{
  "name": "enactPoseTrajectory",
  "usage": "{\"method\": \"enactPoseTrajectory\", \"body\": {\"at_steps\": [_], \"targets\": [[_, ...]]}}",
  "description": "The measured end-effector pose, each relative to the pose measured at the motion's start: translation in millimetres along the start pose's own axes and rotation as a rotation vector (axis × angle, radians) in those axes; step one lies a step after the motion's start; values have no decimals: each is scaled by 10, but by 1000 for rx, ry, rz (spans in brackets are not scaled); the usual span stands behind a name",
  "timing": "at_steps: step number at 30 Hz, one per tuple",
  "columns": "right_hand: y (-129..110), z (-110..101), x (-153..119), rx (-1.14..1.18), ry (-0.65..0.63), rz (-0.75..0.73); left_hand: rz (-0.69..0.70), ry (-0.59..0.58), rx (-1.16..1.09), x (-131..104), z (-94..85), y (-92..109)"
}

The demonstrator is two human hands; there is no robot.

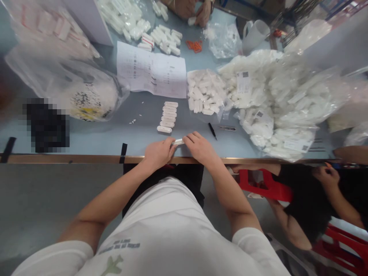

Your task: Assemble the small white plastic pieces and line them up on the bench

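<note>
Near the table's front edge, my left hand and my right hand hold a small white plastic piece between them, one at each end. The fingers of both hands are closed on it. Just beyond lies a column of several similar white pieces, stacked in a slightly slanted row. A black pen-like tool and a small metal tool lie to the right of my right hand. Tiny white bits are scattered to the left of the column.
A printed sheet lies behind the column. An open bag of white pieces and larger filled bags cover the right. A plastic bag stands left. Another person's hands work at the far side; people sit at right by red stools.
</note>
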State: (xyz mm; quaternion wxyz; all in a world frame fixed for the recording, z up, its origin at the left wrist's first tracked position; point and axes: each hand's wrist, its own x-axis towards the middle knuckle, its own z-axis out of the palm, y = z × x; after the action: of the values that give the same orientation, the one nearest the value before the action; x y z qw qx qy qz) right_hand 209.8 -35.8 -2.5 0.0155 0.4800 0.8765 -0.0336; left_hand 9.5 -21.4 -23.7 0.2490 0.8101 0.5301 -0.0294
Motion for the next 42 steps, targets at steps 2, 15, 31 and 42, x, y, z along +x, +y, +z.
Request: {"method": "enactPoseTrajectory", "body": {"at_steps": [2, 15, 31, 42], "targets": [[-21, -1, -2, 41, -18, 17, 0, 6, 0, 0, 3, -2], [-51, 191, -175, 154, 91, 142, 2, 12, 33, 2, -6, 4], [-110, 218, -140, 131, 51, 165, 2, -35, -2, -1, -70, 30], [-61, 102, -187, 236, 142, 231, -4, 1, 27, 9, 13, -11]]}}
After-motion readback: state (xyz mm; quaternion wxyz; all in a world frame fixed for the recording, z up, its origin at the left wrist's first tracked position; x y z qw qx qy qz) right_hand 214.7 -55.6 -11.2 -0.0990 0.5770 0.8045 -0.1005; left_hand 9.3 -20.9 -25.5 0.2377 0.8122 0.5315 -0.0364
